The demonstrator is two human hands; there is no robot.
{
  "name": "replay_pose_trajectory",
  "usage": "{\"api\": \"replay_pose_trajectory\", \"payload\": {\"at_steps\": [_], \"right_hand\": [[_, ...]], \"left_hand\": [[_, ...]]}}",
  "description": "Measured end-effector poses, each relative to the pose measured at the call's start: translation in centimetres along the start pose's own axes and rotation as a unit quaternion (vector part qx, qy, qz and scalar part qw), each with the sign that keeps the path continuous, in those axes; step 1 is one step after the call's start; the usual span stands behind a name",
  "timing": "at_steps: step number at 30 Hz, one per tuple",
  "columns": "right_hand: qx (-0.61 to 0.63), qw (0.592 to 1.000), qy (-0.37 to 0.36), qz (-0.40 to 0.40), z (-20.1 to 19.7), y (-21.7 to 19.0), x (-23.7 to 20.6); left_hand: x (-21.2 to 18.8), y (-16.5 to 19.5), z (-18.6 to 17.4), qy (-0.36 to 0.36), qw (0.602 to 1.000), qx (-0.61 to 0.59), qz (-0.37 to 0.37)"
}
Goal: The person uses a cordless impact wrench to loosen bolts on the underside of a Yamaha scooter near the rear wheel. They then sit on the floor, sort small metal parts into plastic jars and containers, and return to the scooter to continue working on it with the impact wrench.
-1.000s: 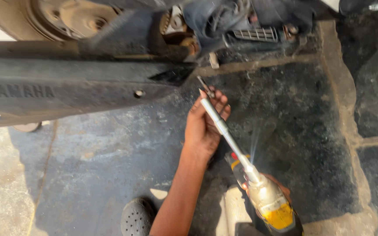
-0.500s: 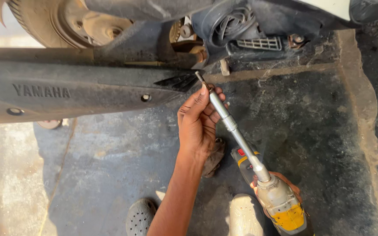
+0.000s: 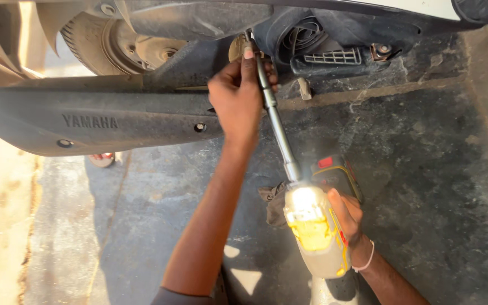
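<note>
My right hand [image 3: 347, 217] grips a yellow and grey cordless impact driver [image 3: 314, 229] low in the view. A long metal extension bar [image 3: 275, 121] runs from it up toward the underside of a scooter. My left hand [image 3: 238, 96] is closed around the upper part of that bar, its fingers next to the tip. The tip sits near a round part [image 3: 234, 48] behind the black exhaust cover [image 3: 97, 121]. What the tip touches is hidden by my fingers.
The rear wheel [image 3: 117, 45] shows at upper left, and a dark engine housing with a grille [image 3: 334, 56] at upper right. A dark rag [image 3: 272, 200] lies on the stained concrete floor [image 3: 425, 169]. A small red object [image 3: 101, 159] sits under the exhaust.
Both hands and the driver have moved up and closer to the scooter. The bar's tip has risen from beside the exhaust cover to the area behind it.
</note>
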State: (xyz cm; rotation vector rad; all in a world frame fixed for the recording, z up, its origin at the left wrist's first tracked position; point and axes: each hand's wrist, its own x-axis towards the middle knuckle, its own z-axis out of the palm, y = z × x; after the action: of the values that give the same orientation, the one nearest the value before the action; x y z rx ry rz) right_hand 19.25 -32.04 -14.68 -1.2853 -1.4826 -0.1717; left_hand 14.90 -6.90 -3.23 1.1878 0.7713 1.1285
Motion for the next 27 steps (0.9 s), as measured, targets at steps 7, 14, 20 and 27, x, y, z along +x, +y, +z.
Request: {"api": "replay_pose_trajectory", "payload": {"at_steps": [7,14,20,27], "right_hand": [[0.011,0.999,0.036,0.028,3.3,1.5,0.4],[0.012,0.994,0.006,0.107,3.1,-1.1,4.4],[-0.001,0.996,0.012,0.089,3.4,-1.4,5.1],[0.018,0.994,0.000,0.104,3.5,-1.5,4.2]], "left_hand": [[3.3,1.1,-2.9,-0.109,0.859,0.466,0.181],[6.5,1.0,-3.3,-0.182,0.810,0.539,0.141],[6.2,1.2,-3.2,-0.201,0.802,0.537,0.168],[6.3,1.8,-3.4,-0.236,0.826,0.498,0.116]]}}
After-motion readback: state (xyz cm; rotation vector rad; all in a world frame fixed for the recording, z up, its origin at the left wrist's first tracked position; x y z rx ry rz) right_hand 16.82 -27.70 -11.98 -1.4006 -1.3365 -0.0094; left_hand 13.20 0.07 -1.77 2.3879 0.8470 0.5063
